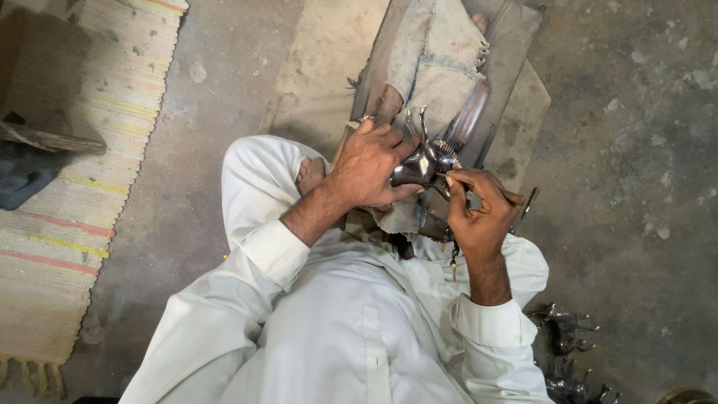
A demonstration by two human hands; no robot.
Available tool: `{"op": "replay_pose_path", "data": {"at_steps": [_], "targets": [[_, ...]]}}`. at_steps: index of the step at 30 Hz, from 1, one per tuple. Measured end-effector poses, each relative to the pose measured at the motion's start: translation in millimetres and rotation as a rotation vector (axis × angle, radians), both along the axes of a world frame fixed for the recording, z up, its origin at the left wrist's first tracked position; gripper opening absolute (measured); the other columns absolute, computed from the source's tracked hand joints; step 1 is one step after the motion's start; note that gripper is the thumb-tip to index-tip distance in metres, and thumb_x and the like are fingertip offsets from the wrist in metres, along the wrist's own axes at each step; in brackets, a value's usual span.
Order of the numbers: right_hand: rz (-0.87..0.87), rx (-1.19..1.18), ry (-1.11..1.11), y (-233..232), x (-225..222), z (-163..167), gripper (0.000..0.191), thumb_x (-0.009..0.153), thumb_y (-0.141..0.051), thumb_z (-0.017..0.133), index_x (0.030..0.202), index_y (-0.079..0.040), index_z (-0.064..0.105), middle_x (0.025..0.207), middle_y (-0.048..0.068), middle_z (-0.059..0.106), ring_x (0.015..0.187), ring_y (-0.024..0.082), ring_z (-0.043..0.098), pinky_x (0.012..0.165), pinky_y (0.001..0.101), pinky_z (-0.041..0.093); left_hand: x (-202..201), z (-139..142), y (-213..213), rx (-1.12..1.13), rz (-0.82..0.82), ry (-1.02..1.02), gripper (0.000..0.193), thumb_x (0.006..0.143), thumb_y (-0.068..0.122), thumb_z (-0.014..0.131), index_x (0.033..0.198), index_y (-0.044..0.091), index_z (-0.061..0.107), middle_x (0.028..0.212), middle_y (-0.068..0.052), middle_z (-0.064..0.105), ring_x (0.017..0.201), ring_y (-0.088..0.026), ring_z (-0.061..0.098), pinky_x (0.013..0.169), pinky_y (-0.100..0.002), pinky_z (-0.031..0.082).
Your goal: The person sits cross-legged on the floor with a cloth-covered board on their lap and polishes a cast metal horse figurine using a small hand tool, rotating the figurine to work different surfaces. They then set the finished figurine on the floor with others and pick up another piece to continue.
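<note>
I see my left hand (370,166) gripping a shiny metal figurine (421,161). My right hand (479,213) pinches a thin tool (521,203) against it.

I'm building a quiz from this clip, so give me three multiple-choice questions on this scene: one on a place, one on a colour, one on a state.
1. Where do the spare metal animal figurines lie?
A. On the striped rug
B. On the floor at the person's right
C. On the padded board

2. What colour are the person's sleeves?
A. White
B. Blue
C. Black

3. How is the shiny figurine held?
A. Lying loose on the floor
B. Gripped in the left hand, legs up
C. Hanging from a hook

Answers: 1 B, they lie on the concrete by the right elbow. 2 A, the garment is white. 3 B, the left hand's fingers wrap it while the right hand works a thin tool on it.
</note>
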State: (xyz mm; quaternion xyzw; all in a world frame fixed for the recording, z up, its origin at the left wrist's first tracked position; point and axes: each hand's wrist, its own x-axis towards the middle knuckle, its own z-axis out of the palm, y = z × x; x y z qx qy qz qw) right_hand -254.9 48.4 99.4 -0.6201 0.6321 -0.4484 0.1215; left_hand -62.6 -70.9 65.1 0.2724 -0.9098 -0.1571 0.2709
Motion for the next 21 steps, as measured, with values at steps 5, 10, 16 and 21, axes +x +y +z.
{"op": "replay_pose_path", "data": {"at_steps": [5,10,16,21], "targets": [[0.016,-0.014,0.038,-0.7,-0.6,2.2,0.017,0.089,0.013,0.072,0.103,0.003,0.074,0.101,0.015,0.076,0.097,0.022,0.076,0.087,0.0319,0.059,0.3,-1.7,-0.5,-0.019,0.002,0.015,0.081,0.072,0.06,0.083,0.125,0.0,0.07,0.096,-0.011,0.067,0.096,-0.027,0.062,0.088,-0.041,0.043],[0.066,0.023,0.104,-1.8,-5.4,8.5,0.018,0.088,0.01,0.074,0.103,0.001,0.075,0.101,0.014,0.076,0.099,0.023,0.076,0.087,0.0333,0.059,-1.2,-4.0,-1.2,0.004,-0.002,-0.001,0.083,0.071,0.061,0.084,0.125,-0.001,0.069,0.095,-0.012,0.067,0.095,-0.027,0.062,0.086,-0.041,0.043],[0.072,0.101,0.141,-1.8,-10.4,11.9,0.017,0.086,0.009,0.076,0.101,0.0,0.077,0.1,0.014,0.077,0.095,0.022,0.077,0.083,0.0315,0.058,-1.0,-3.6,-0.9,0.001,0.002,0.008,0.083,0.071,0.06,0.083,0.126,-0.001,0.069,0.096,-0.012,0.067,0.095,-0.027,0.062,0.087,-0.04,0.043],[0.066,0.147,-0.213,-8.8,-14.1,11.5,0.01,0.097,0.003,0.073,0.107,0.003,0.073,0.105,0.01,0.077,0.097,0.012,0.074,0.081,0.0244,0.057,-1.0,-1.6,-1.5,0.0,-0.003,-0.005,0.083,0.072,0.06,0.083,0.126,-0.001,0.069,0.095,-0.011,0.067,0.096,-0.027,0.062,0.087,-0.041,0.043]]}}
